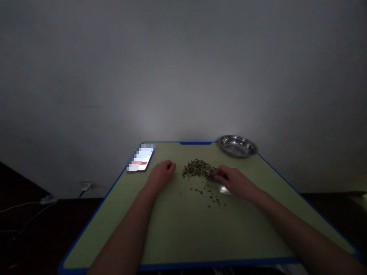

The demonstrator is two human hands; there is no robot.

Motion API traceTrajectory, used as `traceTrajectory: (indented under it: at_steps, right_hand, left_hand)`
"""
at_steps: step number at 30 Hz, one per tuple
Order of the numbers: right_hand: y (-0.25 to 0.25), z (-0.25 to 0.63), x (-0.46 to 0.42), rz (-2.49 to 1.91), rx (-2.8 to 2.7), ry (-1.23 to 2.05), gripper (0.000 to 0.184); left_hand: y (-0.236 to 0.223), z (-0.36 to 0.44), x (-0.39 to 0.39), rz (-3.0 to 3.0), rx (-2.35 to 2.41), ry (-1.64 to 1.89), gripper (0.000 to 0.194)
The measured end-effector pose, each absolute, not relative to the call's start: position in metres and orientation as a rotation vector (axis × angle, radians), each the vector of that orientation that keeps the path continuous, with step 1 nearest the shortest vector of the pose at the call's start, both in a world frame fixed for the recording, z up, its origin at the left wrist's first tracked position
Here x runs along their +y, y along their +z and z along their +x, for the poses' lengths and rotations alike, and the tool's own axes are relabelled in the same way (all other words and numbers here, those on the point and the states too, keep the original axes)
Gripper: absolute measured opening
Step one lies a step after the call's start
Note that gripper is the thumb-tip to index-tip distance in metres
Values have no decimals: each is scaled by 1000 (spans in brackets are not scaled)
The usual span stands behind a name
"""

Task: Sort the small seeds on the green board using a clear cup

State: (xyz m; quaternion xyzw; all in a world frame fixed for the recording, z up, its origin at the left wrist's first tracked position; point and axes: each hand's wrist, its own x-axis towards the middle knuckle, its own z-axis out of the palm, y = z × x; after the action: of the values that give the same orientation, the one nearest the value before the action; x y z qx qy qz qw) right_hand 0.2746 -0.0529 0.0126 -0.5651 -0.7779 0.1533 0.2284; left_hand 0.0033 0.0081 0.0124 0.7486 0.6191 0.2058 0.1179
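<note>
A loose pile of small dark seed-like pieces [199, 168] lies on the green table [183, 229], with several stray pieces scattered in front of it. At the pile's right edge, my right hand [232, 179] has its thumb and fingers pinched together. What the pinch holds, if anything, is too small to make out. A shiny, clear flat thing [225, 189] shows partly beneath that hand; its kind is unclear. To the left of the pile, my left hand [162, 172] rests on the table with its fingers curled closed and nothing visible in them.
A shallow metal bowl [237, 147] stands at the table's back right corner. At the back left lies a phone [142, 158] with a lit screen. The blue table edge [197, 143] runs close to a grey wall [183, 76]. Cables [37, 204] trail on the left.
</note>
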Motion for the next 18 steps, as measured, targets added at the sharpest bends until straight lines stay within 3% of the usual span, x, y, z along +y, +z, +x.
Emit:
traceTrajectory:
  at_steps: [18]
  right_hand:
    - [16,258,-40,-1687,-2113,247,9]
  left_hand:
    - [11,5,7,2209,1799,640,33]
